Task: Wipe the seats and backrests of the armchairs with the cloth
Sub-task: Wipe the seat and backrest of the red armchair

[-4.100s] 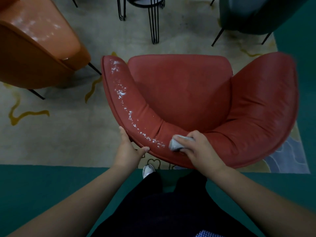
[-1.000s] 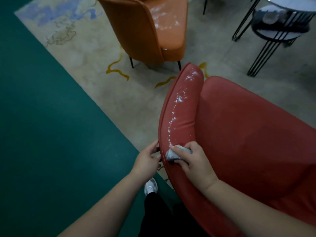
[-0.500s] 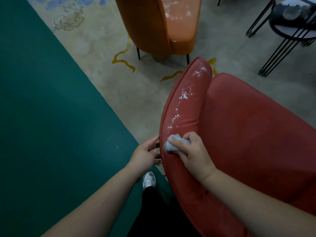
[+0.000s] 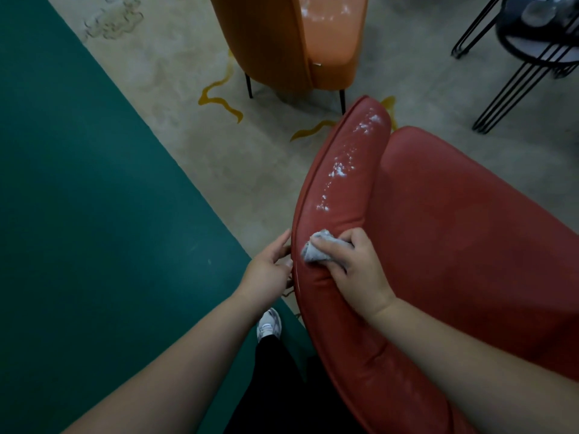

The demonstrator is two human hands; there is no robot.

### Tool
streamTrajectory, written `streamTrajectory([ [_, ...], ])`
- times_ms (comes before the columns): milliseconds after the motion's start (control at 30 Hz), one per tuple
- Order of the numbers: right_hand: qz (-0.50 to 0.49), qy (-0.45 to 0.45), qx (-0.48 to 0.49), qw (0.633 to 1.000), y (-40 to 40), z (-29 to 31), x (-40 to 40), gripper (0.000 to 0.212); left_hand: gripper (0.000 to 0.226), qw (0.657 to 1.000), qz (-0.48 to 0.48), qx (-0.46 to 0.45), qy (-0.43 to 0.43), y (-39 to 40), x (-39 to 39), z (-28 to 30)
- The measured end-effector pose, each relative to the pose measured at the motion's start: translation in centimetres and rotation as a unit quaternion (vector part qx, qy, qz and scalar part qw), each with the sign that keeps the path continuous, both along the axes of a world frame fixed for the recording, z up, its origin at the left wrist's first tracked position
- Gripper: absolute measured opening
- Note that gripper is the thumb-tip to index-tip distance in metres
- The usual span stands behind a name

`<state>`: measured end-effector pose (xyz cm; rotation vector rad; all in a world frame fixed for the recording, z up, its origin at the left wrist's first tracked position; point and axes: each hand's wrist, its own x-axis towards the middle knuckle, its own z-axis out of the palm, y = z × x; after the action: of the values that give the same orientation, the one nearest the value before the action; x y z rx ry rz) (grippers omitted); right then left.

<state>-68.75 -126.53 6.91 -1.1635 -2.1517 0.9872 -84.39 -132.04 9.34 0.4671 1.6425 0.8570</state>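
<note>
A red armchair (image 4: 454, 220) fills the right half of the view. White specks (image 4: 340, 169) dot the top of its curved left wing, from just ahead of the cloth to the tip. My right hand (image 4: 354, 264) grips a bunched grey cloth (image 4: 315, 249) and presses it on that padded rim. My left hand (image 4: 271, 270) holds the outer edge of the backrest just left of the cloth, fingers curled round the piping. An orange armchair (image 4: 326, 39) stands beyond, with white specks on its seat.
A black wire-legged side table (image 4: 532, 54) with glass items stands at the top right. Green floor (image 4: 78, 214) lies to the left of a beige patterned rug (image 4: 194, 133). My white shoe (image 4: 269, 324) and dark trouser leg are below the chair's back.
My right hand has slid the cloth further along the wing toward its tip, leaving the wiped part behind it free of specks. My left hand followed along the outer edge. The view shifted closer.
</note>
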Motion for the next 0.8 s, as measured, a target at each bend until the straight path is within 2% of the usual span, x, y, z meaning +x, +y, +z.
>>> streamTrajectory([
  [100, 0.006, -0.009, 0.014, 1.0, 2.3, -0.2, -1.3, 0.038, 0.061, 0.999, -0.023, 0.004, 0.03, 0.9, -0.1, -0.1],
  [233, -0.062, -0.017, 0.011, 0.998, 6.7, -0.3, -4.4, 0.036, 0.06, 0.999, -0.029, 0.014, 0.033, 1.5, -0.3, -0.3],
  [467, -0.054, 0.006, 0.011, 0.998, 2.1, -0.9, -0.9, 0.041, 0.06, 0.998, -0.036, 0.032, 0.043, 2.3, -0.5, -0.7],
  [667, -0.12, -0.019, 0.015, 0.992, 9.5, -1.0, -4.6, 0.037, 0.055, 0.994, -0.042, 0.047, 0.093, 4.1, -0.5, -1.9],
  [800, -0.1, 0.002, 0.031, 0.995, 7.2, -1.4, -3.3, 0.04, 0.054, 0.99, -0.045, 0.056, 0.12, 5.2, -1.0, -2.7],
])
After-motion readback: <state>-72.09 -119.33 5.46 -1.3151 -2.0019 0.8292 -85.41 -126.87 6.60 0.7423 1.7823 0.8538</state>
